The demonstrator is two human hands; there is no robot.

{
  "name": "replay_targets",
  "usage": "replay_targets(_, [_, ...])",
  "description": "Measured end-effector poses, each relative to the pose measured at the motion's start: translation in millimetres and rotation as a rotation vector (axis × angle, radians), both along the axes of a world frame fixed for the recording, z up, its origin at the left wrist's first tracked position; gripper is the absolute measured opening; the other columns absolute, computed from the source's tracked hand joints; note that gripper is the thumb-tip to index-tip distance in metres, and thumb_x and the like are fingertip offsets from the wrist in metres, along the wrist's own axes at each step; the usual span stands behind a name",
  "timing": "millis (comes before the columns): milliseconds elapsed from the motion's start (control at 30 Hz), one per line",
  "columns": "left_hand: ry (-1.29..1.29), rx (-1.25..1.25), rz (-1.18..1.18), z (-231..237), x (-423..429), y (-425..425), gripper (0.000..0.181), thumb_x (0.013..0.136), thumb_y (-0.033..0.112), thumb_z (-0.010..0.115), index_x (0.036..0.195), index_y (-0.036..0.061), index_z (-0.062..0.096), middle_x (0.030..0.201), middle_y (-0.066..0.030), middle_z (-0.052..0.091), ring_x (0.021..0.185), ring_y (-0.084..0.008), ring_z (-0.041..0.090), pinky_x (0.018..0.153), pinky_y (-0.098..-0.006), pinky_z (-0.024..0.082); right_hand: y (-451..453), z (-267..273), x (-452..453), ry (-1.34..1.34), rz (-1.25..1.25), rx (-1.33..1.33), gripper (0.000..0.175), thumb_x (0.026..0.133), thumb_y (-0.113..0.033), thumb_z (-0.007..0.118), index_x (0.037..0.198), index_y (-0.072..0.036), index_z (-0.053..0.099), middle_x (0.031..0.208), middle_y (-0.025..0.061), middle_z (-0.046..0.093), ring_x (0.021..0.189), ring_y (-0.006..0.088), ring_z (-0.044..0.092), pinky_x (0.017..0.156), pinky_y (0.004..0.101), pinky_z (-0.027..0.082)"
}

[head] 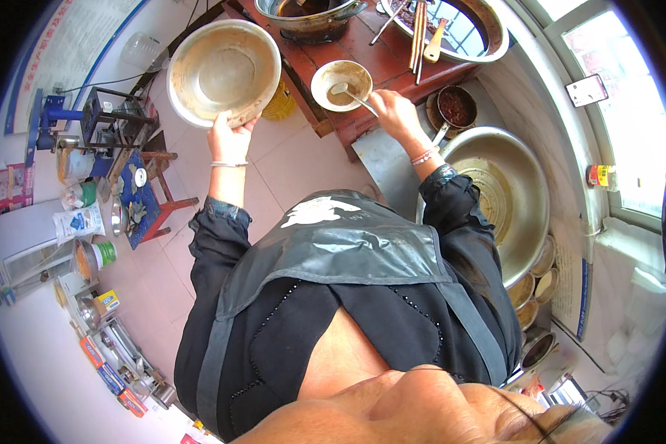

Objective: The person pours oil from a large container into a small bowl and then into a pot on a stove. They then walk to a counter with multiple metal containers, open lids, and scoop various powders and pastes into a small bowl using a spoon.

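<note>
My left hand [231, 139] grips the rim of a wide metal basin [222, 72], tilted so that its stained inside shows. With my right hand [394, 114] I hold the handle of a metal spoon [361, 101], whose bowl is inside a small bowl [320, 89] with brownish matter at its bottom. The small bowl stands at the corner of a red wooden table [361, 58]. Behind it on the table are a pot [311, 21] with dark liquid and a large basin [498, 33] of dark liquid, with chopsticks [418, 39] and a wooden-handled utensil [434, 47] across its rim.
Right of me stand a very large metal basin [524, 200] and a small pan [458, 105] of dark red food, beside a metal surface [386, 161]. A yellow container [280, 104] is below the table. At the left is a blue-topped stool [136, 194] holding things.
</note>
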State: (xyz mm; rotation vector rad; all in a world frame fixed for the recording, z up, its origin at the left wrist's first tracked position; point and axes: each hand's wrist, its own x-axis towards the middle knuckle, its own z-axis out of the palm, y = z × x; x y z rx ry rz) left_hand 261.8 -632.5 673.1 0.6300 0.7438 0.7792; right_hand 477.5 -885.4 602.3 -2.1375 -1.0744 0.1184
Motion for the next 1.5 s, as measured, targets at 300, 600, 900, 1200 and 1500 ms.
replay_targets(300, [0.019, -0.304, -0.097, -54, -90, -33, 0.038, 0.084, 0.011, 0.049, 0.118, -0.0036, 0.045, 0.112, -0.0191, 0.058, 0.099, -0.0355, 0.059, 0.081, -0.0481, 0.052, 29, -26, 27, 1.315, -0.028, 0.256, 0.043, 0.089, -0.032, 0.056, 0.110, 0.006, 0.055, 0.087, 0.0134, 0.063, 0.068, 0.0193, 0.065, 0.052, 0.0273, 0.052])
replay_targets(600, [0.069, -0.369, -0.407, -77, -107, -25, 0.032, 0.086, 0.012, 0.048, 0.114, -0.0031, 0.051, 0.108, -0.0176, 0.061, 0.098, -0.0323, 0.061, 0.079, -0.0488, 0.053, 11, -31, -1, 1.044, -0.235, 0.392, 0.021, 0.081, -0.015, 0.058, 0.092, 0.003, 0.064, 0.080, 0.0056, 0.064, 0.069, 0.0111, 0.059, 0.062, 0.0264, 0.048])
replay_targets(900, [0.210, -0.128, -1.015, -28, -74, -63, 0.037, 0.084, 0.015, 0.052, 0.117, -0.0019, 0.048, 0.108, -0.0145, 0.059, 0.090, -0.0313, 0.062, 0.067, -0.0468, 0.055, -139, -8, -190, 0.881, -0.666, 0.698, 0.018, 0.080, -0.011, 0.054, 0.093, 0.000, 0.061, 0.076, -0.0003, 0.059, 0.065, 0.0072, 0.052, 0.056, 0.0226, 0.044])
replay_targets(1200, [0.232, -0.240, -1.709, -50, -57, -212, 0.024, 0.088, 0.020, 0.054, 0.105, 0.0049, 0.055, 0.097, -0.0096, 0.065, 0.083, -0.0270, 0.064, 0.061, -0.0436, 0.054, -283, -1, -448, 0.812, -1.251, 1.024, 0.021, 0.086, -0.013, 0.052, 0.095, 0.003, 0.059, 0.076, 0.0055, 0.062, 0.060, 0.0120, 0.060, 0.052, 0.0261, 0.052])
replay_targets(1500, [0.386, -0.398, -2.017, -70, -109, -489, 0.022, 0.088, 0.024, 0.055, 0.103, 0.0074, 0.058, 0.101, -0.0087, 0.065, 0.090, -0.0252, 0.063, 0.070, -0.0412, 0.052, -416, -33, -656, 0.577, -1.637, 1.195, 0.017, 0.084, -0.008, 0.050, 0.092, 0.006, 0.057, 0.074, 0.0073, 0.061, 0.059, 0.0145, 0.060, 0.052, 0.0279, 0.052])
